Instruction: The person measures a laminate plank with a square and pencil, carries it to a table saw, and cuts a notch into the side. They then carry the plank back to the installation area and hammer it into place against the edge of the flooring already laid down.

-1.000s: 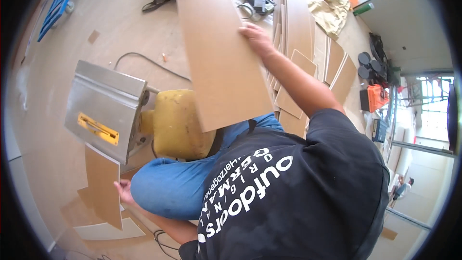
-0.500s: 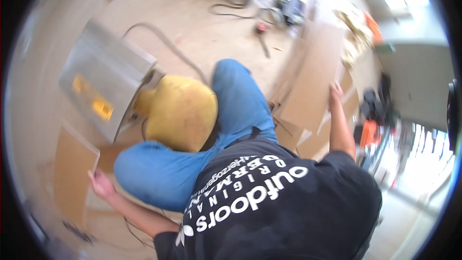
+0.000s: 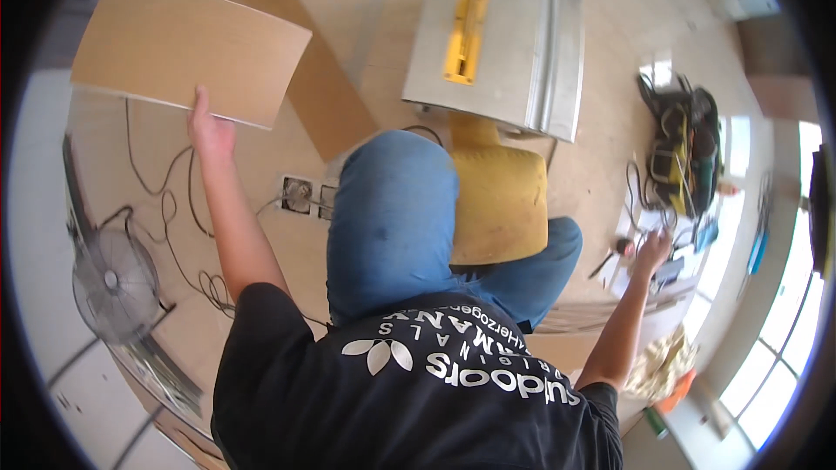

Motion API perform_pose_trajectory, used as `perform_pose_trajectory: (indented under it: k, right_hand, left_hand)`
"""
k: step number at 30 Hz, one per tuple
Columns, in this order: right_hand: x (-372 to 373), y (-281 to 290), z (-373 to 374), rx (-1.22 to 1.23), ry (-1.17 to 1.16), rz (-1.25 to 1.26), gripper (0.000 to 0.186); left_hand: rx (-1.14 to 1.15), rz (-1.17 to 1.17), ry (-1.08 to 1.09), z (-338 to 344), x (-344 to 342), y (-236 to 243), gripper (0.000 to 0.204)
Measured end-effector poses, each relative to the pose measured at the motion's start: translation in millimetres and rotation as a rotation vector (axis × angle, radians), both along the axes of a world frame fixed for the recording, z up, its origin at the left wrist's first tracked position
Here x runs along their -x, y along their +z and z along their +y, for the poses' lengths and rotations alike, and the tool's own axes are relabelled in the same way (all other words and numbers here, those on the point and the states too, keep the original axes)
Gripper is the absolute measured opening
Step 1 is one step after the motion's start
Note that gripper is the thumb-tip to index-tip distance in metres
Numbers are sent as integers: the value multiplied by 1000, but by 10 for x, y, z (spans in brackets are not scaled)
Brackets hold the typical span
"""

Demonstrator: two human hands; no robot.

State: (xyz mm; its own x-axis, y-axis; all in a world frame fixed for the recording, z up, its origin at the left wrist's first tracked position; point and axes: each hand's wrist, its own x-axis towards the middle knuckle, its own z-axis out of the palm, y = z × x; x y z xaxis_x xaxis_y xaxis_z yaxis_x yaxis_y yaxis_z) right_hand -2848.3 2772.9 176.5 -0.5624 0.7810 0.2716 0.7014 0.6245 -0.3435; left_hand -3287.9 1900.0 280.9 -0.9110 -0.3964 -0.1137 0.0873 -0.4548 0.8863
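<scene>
My left hand (image 3: 212, 132) grips the lower edge of a rectangular tan board (image 3: 174, 48), raised at upper left with the thumb on its face. Behind it lies a longer board (image 3: 309, 87) on the floor. The table saw's metal top (image 3: 514, 35), with a yellow insert (image 3: 466, 26), is at upper centre; its yellow body (image 3: 496, 204) sits between my bent legs. My right hand (image 3: 653, 252) is out at the right with fingers curled, near cables and a red-and-black tool (image 3: 624, 248); what it holds, if anything, is too small to make out.
A floor fan (image 3: 111, 277) and trailing cables lie at the left, near an open floor box (image 3: 296, 194). A black-and-yellow tool bag (image 3: 679, 152) is at the right, crumpled cream cloth (image 3: 662, 361) at lower right, and windows (image 3: 775, 339) beyond.
The view has swung left, bringing the saw to upper centre. My left hand has lifted a board. My right hand no longer holds the long board it had.
</scene>
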Motion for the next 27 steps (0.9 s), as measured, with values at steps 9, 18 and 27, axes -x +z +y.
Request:
perform_pose_trajectory:
  k: [9, 18, 27]
  right_hand:
    - [5114, 1146, -1171, -66, 681, 212, 45]
    - [7116, 536, -1486, 170, 904, -376, 73]
    - [7379, 654, -1609, 422, 519, -841, 101]
  left_hand:
    - [136, -486, 18, -358, -411, -1080, 70]
    - [290, -765, -110, 16, -99, -2638, 62]
    - [1526, -739, -115, -441, 799, -2277, 51]
